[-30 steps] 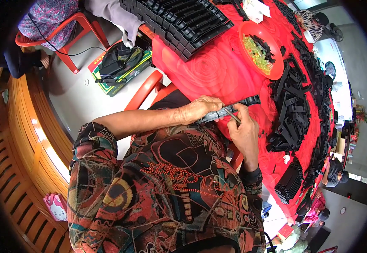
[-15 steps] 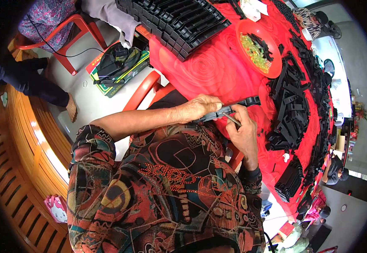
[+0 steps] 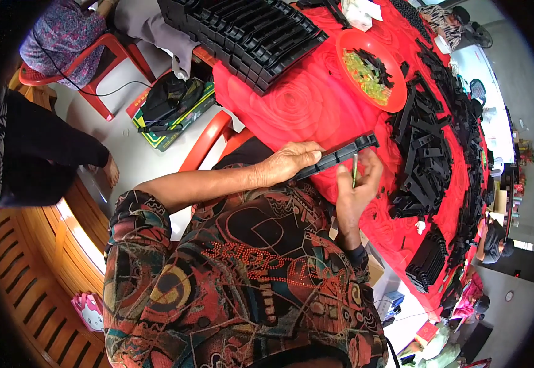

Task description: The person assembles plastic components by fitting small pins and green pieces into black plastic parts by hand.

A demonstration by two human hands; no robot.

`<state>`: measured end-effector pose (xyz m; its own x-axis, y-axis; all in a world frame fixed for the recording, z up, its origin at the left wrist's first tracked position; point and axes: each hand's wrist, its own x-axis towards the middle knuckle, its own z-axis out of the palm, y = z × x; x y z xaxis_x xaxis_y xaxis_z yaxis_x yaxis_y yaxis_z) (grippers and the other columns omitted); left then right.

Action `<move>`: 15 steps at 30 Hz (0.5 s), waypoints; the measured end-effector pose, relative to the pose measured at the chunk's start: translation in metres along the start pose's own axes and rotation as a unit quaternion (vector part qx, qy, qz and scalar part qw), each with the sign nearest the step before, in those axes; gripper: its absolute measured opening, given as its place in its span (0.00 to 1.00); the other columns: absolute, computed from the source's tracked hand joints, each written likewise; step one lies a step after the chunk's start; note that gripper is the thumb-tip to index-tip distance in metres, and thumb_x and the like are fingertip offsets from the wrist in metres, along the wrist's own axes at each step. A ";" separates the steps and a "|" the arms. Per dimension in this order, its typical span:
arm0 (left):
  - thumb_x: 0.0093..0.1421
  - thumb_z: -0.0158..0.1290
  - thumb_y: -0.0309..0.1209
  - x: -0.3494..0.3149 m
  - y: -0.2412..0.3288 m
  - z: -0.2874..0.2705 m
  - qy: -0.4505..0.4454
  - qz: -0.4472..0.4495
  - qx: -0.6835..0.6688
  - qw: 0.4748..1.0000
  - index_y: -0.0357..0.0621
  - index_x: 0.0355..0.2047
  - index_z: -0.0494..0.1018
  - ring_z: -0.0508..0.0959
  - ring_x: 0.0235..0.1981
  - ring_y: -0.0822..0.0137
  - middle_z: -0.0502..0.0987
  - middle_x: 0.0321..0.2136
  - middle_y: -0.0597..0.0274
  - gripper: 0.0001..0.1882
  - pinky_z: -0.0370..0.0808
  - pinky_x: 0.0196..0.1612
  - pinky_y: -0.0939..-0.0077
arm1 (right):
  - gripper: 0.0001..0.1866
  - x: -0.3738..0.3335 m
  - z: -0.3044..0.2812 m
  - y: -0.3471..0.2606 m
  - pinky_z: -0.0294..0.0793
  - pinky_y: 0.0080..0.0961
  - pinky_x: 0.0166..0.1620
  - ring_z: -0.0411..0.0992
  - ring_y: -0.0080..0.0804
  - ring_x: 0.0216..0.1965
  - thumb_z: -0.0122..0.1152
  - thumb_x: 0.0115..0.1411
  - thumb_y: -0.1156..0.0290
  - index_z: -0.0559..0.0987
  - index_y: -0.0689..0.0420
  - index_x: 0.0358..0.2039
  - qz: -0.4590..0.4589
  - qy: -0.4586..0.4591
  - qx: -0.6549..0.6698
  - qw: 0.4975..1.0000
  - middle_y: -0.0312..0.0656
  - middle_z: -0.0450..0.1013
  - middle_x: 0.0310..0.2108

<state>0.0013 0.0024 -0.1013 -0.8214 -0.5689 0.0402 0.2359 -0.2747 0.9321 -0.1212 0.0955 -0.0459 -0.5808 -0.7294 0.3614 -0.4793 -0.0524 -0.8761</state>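
My left hand (image 3: 285,164) is closed round the near end of a long black plastic strip (image 3: 344,152) with a ribbed, segmented face. The strip slants up to the right, above the edge of the red cloth. Between the thumb and fingers of my right hand (image 3: 357,187) stands a thin, rod-like tool (image 3: 355,172), its tip close under the strip's far end. The fingers on it are slightly blurred, and whether the tip touches the strip I cannot tell.
A red tablecloth (image 3: 291,101) carries a neat stack of black strips (image 3: 248,46), an orange bowl (image 3: 398,89) of small yellow-green and black pieces, and a heap of loose black parts (image 3: 423,156). A red chair (image 3: 208,138) and a box with a black bag (image 3: 172,101) stand at left.
The strip has turned so that more of its far end shows. The rod in my right hand has swung from slanting to nearly upright. At left, a standing person has come closer.
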 end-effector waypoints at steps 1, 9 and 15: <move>0.65 0.41 0.38 -0.001 0.003 0.001 0.005 0.003 -0.007 1.000 0.39 0.35 0.71 0.64 0.28 0.80 0.67 0.25 0.74 0.15 0.63 0.32 0.83 | 0.26 -0.001 0.004 0.001 0.68 0.26 0.45 0.65 0.33 0.45 0.57 0.48 0.83 0.64 0.64 0.50 0.023 -0.005 0.008 1.000 0.48 0.64 0.44; 0.65 0.41 0.37 0.001 -0.006 0.000 0.013 0.017 -0.036 0.999 0.38 0.37 0.70 0.63 0.29 0.80 0.65 0.25 0.74 0.15 0.63 0.33 0.83 | 0.27 -0.003 0.021 0.005 0.72 0.23 0.37 0.67 0.33 0.43 0.57 0.47 0.84 0.62 0.66 0.49 0.010 -0.044 0.050 0.998 0.49 0.62 0.45; 0.65 0.41 0.38 0.002 0.002 -0.004 0.013 0.074 0.021 0.997 0.38 0.37 0.70 0.63 0.29 0.79 0.64 0.25 0.74 0.15 0.63 0.33 0.83 | 0.23 0.000 0.020 0.002 0.69 0.16 0.32 0.68 0.21 0.32 0.57 0.46 0.82 0.66 0.66 0.45 0.068 -0.031 0.035 0.997 0.41 0.66 0.38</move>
<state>0.0021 -0.0019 -0.1007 -0.7648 -0.6215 0.1697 0.3316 -0.1540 0.9307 -0.1092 0.0820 -0.0535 -0.5942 -0.7739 0.2191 -0.3498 0.0034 -0.9368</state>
